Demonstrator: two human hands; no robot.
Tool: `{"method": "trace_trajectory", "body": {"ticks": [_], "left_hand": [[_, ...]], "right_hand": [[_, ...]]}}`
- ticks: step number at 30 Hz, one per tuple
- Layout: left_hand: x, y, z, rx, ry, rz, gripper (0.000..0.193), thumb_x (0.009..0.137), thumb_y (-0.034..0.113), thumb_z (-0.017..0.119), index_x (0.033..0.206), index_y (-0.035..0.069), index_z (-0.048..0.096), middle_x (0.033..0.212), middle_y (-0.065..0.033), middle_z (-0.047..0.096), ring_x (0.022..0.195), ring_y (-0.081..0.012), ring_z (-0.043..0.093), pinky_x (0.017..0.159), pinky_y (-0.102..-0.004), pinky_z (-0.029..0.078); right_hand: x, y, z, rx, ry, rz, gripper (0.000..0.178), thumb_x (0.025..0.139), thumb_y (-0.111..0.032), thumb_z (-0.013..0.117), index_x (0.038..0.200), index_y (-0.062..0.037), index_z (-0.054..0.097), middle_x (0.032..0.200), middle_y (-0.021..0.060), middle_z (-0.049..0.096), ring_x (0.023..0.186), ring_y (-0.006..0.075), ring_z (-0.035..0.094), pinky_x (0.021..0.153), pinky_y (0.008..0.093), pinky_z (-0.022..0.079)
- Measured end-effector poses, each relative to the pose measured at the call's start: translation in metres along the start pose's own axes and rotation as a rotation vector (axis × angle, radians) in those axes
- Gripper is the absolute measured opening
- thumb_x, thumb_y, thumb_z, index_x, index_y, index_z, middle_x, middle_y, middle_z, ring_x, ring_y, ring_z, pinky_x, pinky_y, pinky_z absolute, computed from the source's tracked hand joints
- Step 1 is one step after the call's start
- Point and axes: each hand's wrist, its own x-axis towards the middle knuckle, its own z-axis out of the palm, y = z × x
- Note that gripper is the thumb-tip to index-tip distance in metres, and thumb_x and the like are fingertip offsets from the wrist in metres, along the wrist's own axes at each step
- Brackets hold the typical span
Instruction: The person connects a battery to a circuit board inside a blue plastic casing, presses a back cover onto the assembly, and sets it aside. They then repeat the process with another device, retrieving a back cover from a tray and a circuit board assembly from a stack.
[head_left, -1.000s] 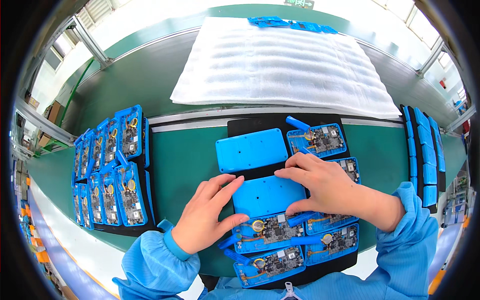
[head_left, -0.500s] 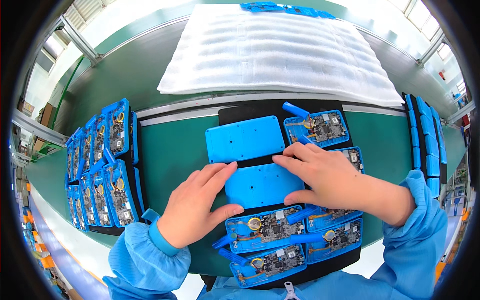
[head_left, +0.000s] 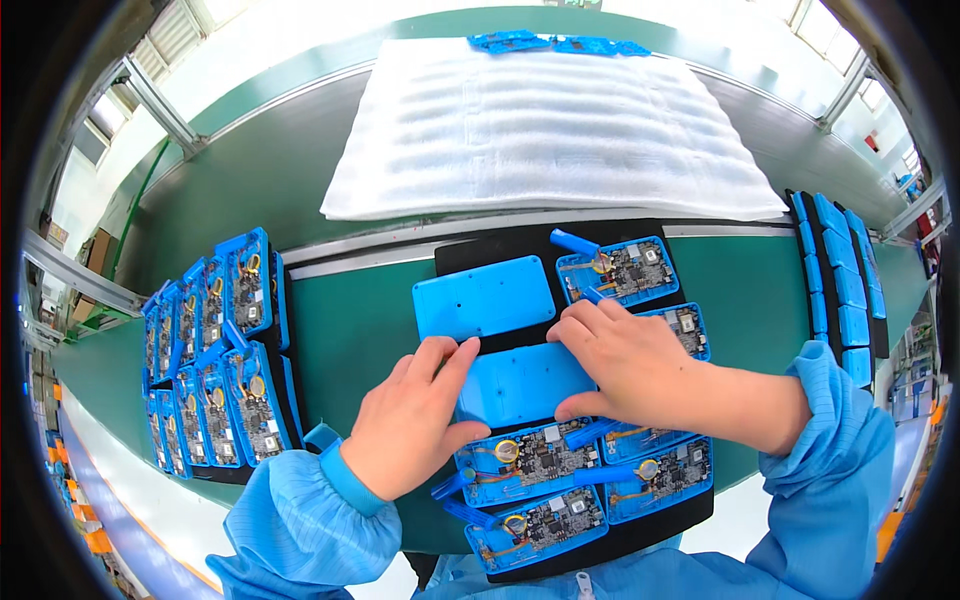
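A flat blue plastic cover (head_left: 525, 384) lies in the middle of a black tray (head_left: 400, 262), over whatever is beneath it. My left hand (head_left: 415, 405) holds its left end, fingers at the far corner and thumb at the near one. At the right end my right hand (head_left: 620, 365) grips it the same way, fingers bent over the far edge, thumb along the near edge. A second blue cover (head_left: 485, 297) sits just beyond. Around them on the tray are open blue housings (head_left: 535, 462) with circuit boards, round yellow-rimmed parts and blue-wrapped cylinders (head_left: 575, 243).
To the left, another black tray carries rows of open housings (head_left: 255, 400) with boards. Closed blue units (head_left: 850, 290) stand in rows at the right. Beyond a metal rail, a white foam sheet (head_left: 560, 140) covers part of the green bench (head_left: 350, 320), with blue pieces (head_left: 560, 43) at its far edge.
The view has shifted slightly, so the foam and trays appear lower. Both hands stay at the ends of the same cover, with little movement of their own.
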Motion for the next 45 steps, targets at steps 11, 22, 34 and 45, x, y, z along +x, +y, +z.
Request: {"method": "trace_trajectory", "body": {"ticks": [11, 22, 34, 45], "left_hand": [[-0.031, -0.007, 0.016, -0.432, 0.171, 0.053, 0.038, 0.074, 0.014, 0.076, 0.11, 0.007, 0.063, 0.102, -0.0123, 0.067, 0.084, -0.028, 0.064, 0.072, -0.035, 0.052], [-0.032, -0.006, 0.021, -0.317, 0.268, 0.151, 0.035, 0.072, 0.014, 0.077, 0.103, 0.006, 0.065, 0.1, -0.0102, 0.069, 0.075, -0.0233, 0.066, 0.068, -0.0325, 0.05], [-0.024, 0.0, 0.016, -0.139, 0.378, 0.115, 0.052, 0.07, 0.015, 0.077, 0.119, 0.009, 0.059, 0.119, -0.0091, 0.06, 0.108, -0.026, 0.057, 0.091, -0.0389, 0.043], [-0.004, 0.021, -0.01, 0.317, 0.498, 0.581, 0.033, 0.078, 0.017, 0.068, 0.111, 0.012, 0.065, 0.107, -0.0036, 0.067, 0.095, -0.0171, 0.065, 0.075, -0.0265, 0.048]], "right_hand": [[-0.032, -0.009, 0.023, 0.232, 0.438, -0.197, 0.027, 0.08, -0.024, 0.069, 0.101, -0.0095, 0.064, 0.088, 0.0011, 0.066, 0.071, 0.018, 0.055, 0.054, 0.0269, 0.046], [-0.034, 0.008, 0.022, 0.286, 0.38, -0.267, 0.033, 0.079, -0.023, 0.07, 0.108, -0.0084, 0.061, 0.088, -0.0001, 0.065, 0.073, 0.0165, 0.056, 0.054, 0.0272, 0.049], [-0.027, 0.014, 0.019, 0.276, 0.311, -0.248, 0.032, 0.083, -0.03, 0.066, 0.107, -0.0083, 0.064, 0.08, 0.0053, 0.065, 0.07, 0.0175, 0.058, 0.057, 0.0317, 0.05], [-0.017, 0.017, -0.017, 1.335, -0.23, 0.293, 0.04, 0.094, -0.039, 0.054, 0.102, -0.0011, 0.065, 0.084, 0.0078, 0.067, 0.068, 0.0113, 0.053, 0.063, 0.0264, 0.043]]}}
